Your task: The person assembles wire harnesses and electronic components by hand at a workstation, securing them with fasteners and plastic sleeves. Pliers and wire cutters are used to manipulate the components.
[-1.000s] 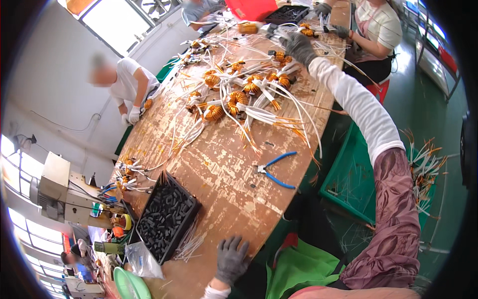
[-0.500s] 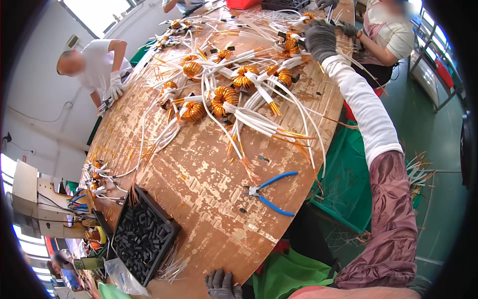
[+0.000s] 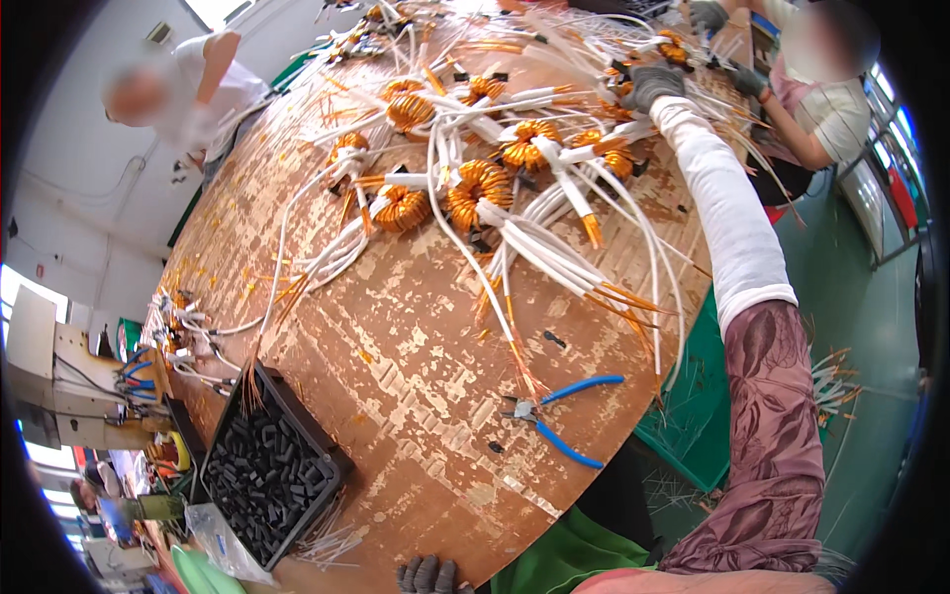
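Observation:
My right hand [image 3: 655,89], in a grey glove, reaches to the far right of the table. Its fingers curl in against a toroidal coil [image 3: 617,77] wound with copper wire; the fingertips are partly hidden. At the lower edge my left hand [image 3: 427,574], gloved in grey too, rests by the table's edge, fingers apart and holding nothing. Several more copper coils [image 3: 479,196] with thick white leads and bare copper ends lie across the far half. Blue-handled cutting pliers [image 3: 566,420] lie spread between them and the near edge.
On the left stands a black tray [image 3: 334,473] of small black sleeves, with white offcuts [image 3: 332,544] beside it. A green bin [image 3: 683,436] is below the table's right edge. One co-worker handles wires at far right [image 3: 747,81]; another stands at far left [image 3: 208,74].
My view has shifted, so the table things sit lower and further right. My right hand has come left against the coil. My left hand stays by the near edge.

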`<state>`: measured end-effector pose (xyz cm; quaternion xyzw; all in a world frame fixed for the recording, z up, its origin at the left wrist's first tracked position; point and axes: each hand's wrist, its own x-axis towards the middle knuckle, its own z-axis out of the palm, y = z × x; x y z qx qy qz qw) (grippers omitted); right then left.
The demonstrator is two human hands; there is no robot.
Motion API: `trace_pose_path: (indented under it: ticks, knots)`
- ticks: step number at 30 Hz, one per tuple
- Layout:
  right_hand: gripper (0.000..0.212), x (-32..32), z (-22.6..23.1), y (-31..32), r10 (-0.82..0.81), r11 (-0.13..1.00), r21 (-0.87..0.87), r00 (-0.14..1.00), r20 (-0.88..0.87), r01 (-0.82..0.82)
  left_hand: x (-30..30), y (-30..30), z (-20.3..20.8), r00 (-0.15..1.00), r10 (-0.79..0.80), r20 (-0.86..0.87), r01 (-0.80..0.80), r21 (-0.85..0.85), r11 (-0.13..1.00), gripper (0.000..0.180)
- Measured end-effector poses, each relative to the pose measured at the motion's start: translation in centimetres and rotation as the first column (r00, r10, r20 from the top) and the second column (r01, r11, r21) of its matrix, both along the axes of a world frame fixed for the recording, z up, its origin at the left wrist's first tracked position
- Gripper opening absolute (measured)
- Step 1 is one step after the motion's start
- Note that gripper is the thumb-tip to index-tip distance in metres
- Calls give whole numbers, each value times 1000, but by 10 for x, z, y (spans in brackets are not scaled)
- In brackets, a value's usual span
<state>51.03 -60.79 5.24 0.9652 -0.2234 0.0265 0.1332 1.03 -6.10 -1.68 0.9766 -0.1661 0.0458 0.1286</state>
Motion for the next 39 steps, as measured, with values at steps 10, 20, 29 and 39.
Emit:
trace_pose_path:
  ticks: [10,20,29,39]
  knots:
    - [75,-16,-32,-6,-24,921,368,920,390,-131,10,-16,19,995,70,-69,-69,19,997,39]
    - [43,-84,126,10,-183,365,344,296,938,-865,-4,-18,14,998,40,40,-39,-26,999,38]
    - [50,-272,291,161,420,20,-63,-49,906,-998,-19,5,14,992,70,110,-68,-18,998,40]
    - [26,-472,358,312,574,-143,216,97,813,-966,-35,32,192,771,90,630,312,-497,809,48]
